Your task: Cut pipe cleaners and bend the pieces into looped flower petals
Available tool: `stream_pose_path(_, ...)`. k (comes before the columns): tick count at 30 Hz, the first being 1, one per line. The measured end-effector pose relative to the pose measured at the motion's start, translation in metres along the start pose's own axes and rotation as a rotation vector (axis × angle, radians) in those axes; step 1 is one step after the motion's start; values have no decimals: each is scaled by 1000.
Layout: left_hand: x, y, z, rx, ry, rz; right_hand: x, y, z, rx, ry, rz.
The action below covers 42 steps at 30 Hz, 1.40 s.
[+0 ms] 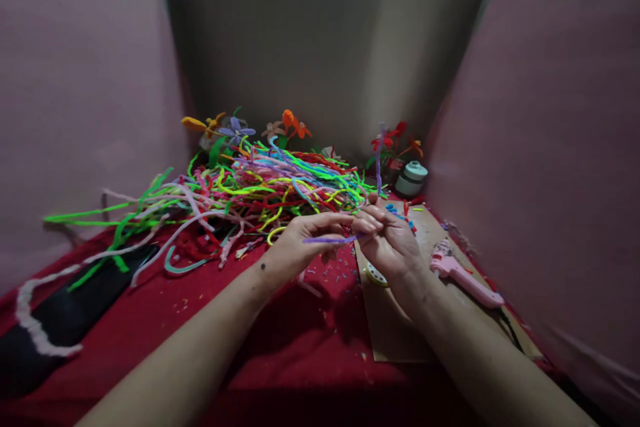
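A fuzzy purple pipe cleaner (330,240) runs between my two hands above the red cloth. One end lies along my left hand (300,240), whose fingers reach across and pinch near the middle. My right hand (387,237) is closed around it, fingers curled in. From the top of the right hand a purple length (379,170) sticks straight up; the fingers hide how the two parts join. Just beyond the hands lies a big tangled heap of coloured pipe cleaners (280,180).
A pink glue gun (465,277) rests on a brown board (395,333) at the right. Pipe-cleaner flowers (235,130) stand behind the heap. A pale round container (411,177) sits at the back right. A black flat item (90,300) lies left. Pink cloth (560,147) hangs on both sides.
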<state>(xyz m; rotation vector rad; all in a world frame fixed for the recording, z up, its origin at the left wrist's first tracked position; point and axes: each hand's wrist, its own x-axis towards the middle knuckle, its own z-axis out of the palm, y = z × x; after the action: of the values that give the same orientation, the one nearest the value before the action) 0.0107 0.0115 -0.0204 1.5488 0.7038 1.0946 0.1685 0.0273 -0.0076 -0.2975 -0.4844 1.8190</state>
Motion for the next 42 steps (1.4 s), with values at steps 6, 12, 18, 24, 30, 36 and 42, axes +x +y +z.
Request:
stream_pose_path(6, -1, -6, 8, -116, 41, 87, 6, 9, -10, 14, 171, -35)
stream_pose_path(12, -1, -7, 12, -35, 122, 143, 7, 14, -8, 31, 293, -97)
stream_pose_path(18, 5, -8, -2, -295, 219, 95, 6, 7, -6, -98, 247, -129)
stream_pose_path(24, 9, -7, -18, -584, 305, 71, -8, 28, -4, -322, 202, -117)
stream_pose_path(30, 8, -10, -14, -456, 285, 20, -21, 56, -1, -532, 157, -138)
stream_pose_path(36, 5, -9, -4, -433, 204, -53, -19, 58, -3, -679, 150, -150)
stream_pose_path(42, 4, -13, -4, -486, 100, -105, -16, 58, 3, -740, 96, -81)
